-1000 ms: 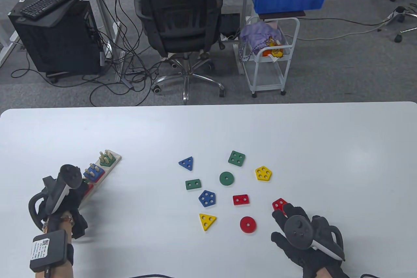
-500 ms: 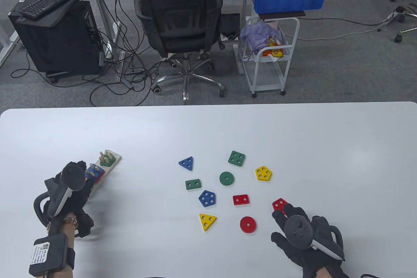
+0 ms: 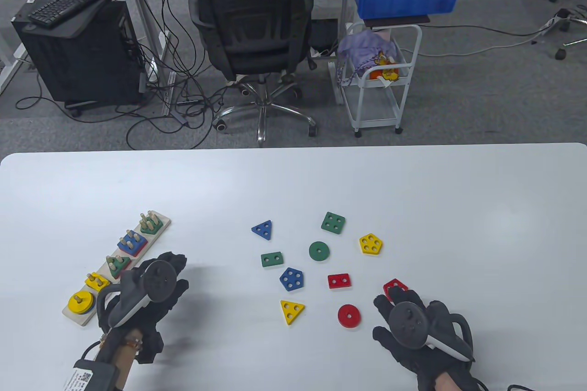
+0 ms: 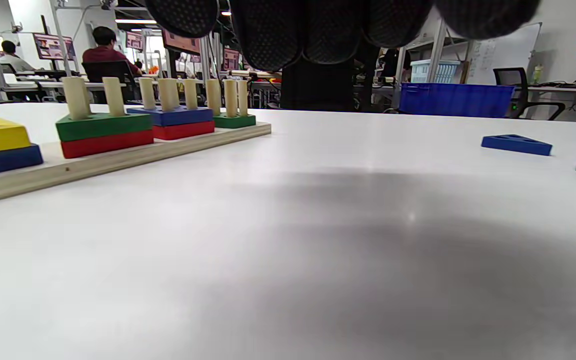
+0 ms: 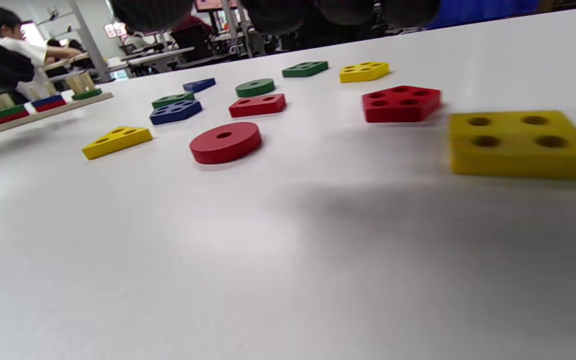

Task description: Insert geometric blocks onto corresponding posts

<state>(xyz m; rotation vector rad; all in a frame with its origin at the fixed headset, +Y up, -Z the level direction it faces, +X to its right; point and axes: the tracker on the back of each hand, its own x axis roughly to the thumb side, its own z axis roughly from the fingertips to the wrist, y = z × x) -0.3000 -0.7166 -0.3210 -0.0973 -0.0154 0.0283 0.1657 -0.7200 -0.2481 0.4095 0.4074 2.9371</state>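
Left hand (image 3: 158,290) just right of the peg board (image 3: 160,226), fingers loosely spread, holding nothing. Right hand (image 3: 412,331) at near right, fingers relaxed and empty, fingertips (image 3: 380,303) close beside the red pentagon (image 3: 394,288). Yellow square (image 5: 520,142) seen just right of that pentagon in the right wrist view only. Loose on the white table (image 3: 458,207), mid-scene: blue triangle (image 3: 262,229), green square (image 3: 333,222), yellow pentagon (image 3: 370,244), green disc (image 3: 318,250), red disc (image 3: 349,316), yellow triangle (image 3: 291,311)
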